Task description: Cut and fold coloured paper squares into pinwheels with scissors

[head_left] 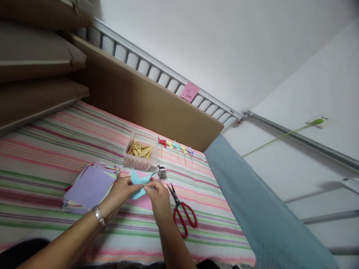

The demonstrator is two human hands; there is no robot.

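Note:
A light blue paper pinwheel (137, 180), its corners folded inward, is held between my two hands above a pink sheet (144, 201). My left hand (123, 188) grips its left side with thumb and fingers. At the pinwheel's centre, my right hand (157, 192) pinches with thumb and forefinger; whether a pin sits there is too small to tell. Red-handled scissors (177, 203) lie with blades spread to the right of my right hand. Just beyond the hands is a small box of pins (162, 173). A stack of coloured paper squares (91, 186), purple on top, lies to the left.
A clear plastic box (153, 162) of thin wooden sticks stands behind my hands. Several finished pinwheels on sticks (176, 146) lie beside it in a row. A cardboard panel (151, 97) borders the striped cloth (70, 130) at the back. Large brown packages (36, 97) are stacked at left.

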